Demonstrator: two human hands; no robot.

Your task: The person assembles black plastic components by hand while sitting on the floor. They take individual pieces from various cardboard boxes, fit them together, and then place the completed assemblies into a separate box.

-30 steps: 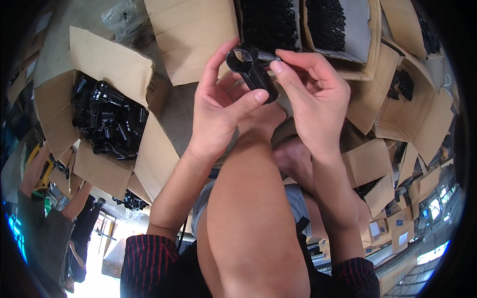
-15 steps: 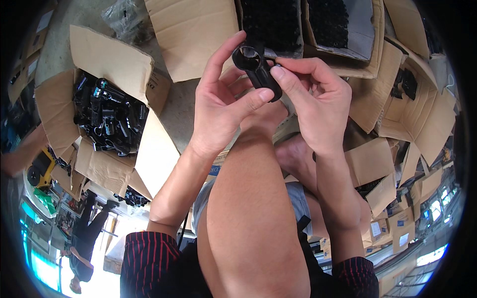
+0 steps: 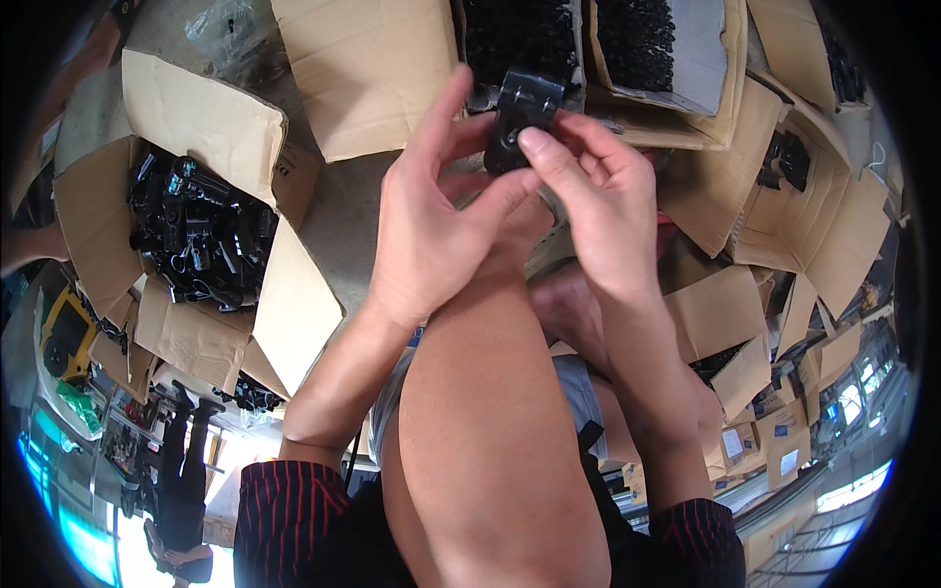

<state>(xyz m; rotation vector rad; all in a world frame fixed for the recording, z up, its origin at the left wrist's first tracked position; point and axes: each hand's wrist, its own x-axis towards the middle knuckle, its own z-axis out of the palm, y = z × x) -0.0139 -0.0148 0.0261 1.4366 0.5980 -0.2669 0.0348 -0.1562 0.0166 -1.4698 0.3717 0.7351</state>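
Note:
A small black plastic part (image 3: 517, 125) is held up between both my hands, above my raised knee. My left hand (image 3: 431, 235) grips it from the left with thumb and fingers, the index finger lifted. From the right, my right hand (image 3: 598, 201) presses its thumb on the front of the part, fingers curled behind. Part of the piece is hidden by my fingers.
An open cardboard box (image 3: 127, 294) at the left holds several black parts (image 3: 196, 235). Two more boxes of black parts (image 3: 520, 39) sit at the top. Open cardboard boxes (image 3: 823, 225) crowd the right side. A clear plastic bag (image 3: 230, 29) lies at the top left.
Both hands have shifted slightly up and right with the part. The part has been turned, and my right thumb now presses on its front face.

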